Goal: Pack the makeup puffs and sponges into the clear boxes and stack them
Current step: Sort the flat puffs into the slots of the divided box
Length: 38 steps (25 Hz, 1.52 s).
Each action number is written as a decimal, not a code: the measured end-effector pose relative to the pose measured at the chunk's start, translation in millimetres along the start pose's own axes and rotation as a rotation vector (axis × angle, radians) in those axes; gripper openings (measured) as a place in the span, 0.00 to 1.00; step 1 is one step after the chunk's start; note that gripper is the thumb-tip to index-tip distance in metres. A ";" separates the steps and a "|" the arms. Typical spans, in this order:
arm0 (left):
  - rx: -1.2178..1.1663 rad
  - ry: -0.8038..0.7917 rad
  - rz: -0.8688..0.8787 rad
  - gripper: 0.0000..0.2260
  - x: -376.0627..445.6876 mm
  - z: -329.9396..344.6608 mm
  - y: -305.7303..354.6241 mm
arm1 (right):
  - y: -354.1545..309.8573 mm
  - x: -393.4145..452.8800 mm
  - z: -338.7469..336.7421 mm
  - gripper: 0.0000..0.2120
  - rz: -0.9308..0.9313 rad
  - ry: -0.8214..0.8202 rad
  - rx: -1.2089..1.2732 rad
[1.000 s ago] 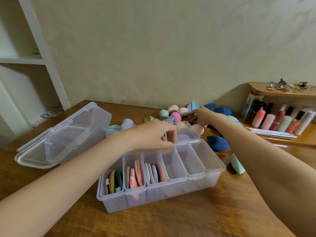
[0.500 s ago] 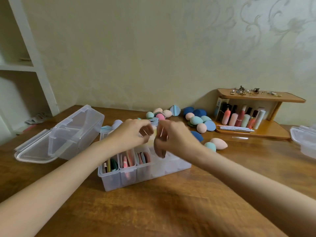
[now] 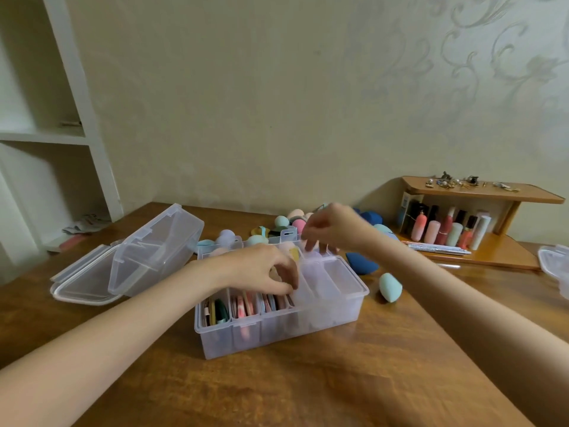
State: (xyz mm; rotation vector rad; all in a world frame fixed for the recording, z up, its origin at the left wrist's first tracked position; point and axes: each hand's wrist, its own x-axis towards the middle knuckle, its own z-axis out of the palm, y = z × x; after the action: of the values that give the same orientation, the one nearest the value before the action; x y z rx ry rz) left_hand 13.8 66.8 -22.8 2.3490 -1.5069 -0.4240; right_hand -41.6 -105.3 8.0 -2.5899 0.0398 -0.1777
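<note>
Left hand (image 3: 261,269) pinches a puff over the clear box (image 3: 277,331); right hand (image 3: 332,229) hovers, loosely curled. Slide it upright.

Open clear box (image 3: 277,318), puffs (image 3: 243,306) upright in its left compartments; sponges (image 3: 389,286) scattered right and behind; another, possibly empty, box (image 3: 154,254) left.

Both hands reached into the clear box (image 3: 278,329) on the surface (image 3: 308,380). The left hand (image 3: 261,271) touched flat puffs (image 3: 243,306). The right hand (image 3: 334,226) hovered behind.

Both forearms are bare, no sleeves, left hand (image 3: 261,269) and right hand (image 3: 334,228) ungloved.
</note>
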 end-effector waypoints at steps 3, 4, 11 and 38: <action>0.014 -0.144 0.015 0.09 6.9 -13.9 -2.0 | 22.4 58.1 -6.7 0.12 0.085 0.170 -0.123; 0.005 -0.189 0.014 0.10 9.4 -17.7 -4.0 | 27.7 76.0 -3.7 0.14 0.107 0.148 -0.167; -0.061 -0.257 0.066 0.09 20.3 -19.0 -19.6 | 53.5 134.9 41.0 0.17 0.178 -0.144 -0.421; 0.092 0.028 -0.058 0.09 -12.8 4.9 7.1 | -7.9 -54.4 67.4 0.06 -0.137 0.184 -0.238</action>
State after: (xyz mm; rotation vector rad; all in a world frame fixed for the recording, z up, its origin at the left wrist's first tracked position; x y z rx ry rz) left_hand 0.8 75.2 -23.3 2.4637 -1.4792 -0.3411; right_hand -86.6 -60.3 -51.3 -2.8055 -0.0528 -0.4888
